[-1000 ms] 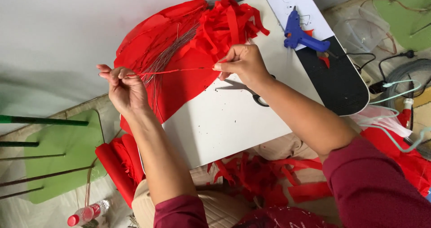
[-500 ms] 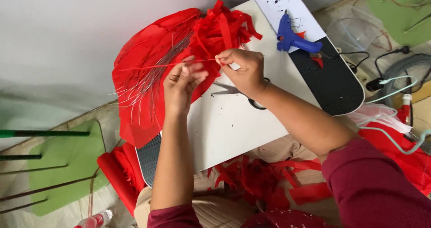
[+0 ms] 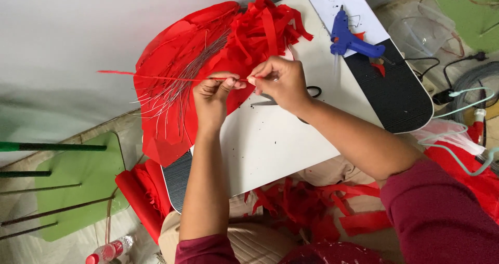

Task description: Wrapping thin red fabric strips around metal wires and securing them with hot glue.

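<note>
Pinching a thin red-wrapped wire (image 3: pixel 171 78) between both hands over a lap board.

Resting under the fingers, white board (image 3: pixel 275 139) on a dark skateboard deck (image 3: pixel 400 97), serving as a work surface across the lap. Lying just beyond the fingertips, large red paper sheets (image 3: pixel 176 50) and a heap of red paper strips (image 3: pixel 265 27), likely kept within reach; bare grey wires (image 3: pixel 176 95) fanned across the sheets. Clenched on the wire near its right end, left hand (image 3: pixel 213 95), thumb and fingers pressed together; closed on the very end just beside it, right hand (image 3: pixel 280 79), apparently steadying or twisting the wrap. Sticking out far left of the fingers, the wire's free length. Set right of the fingers, blue glue gun (image 3: pixel 353 37) on spotted white paper (image 3: pixel 343 4); half hidden under the right hand, scissors (image 3: pixel 306 93). No container contents readable.
</note>
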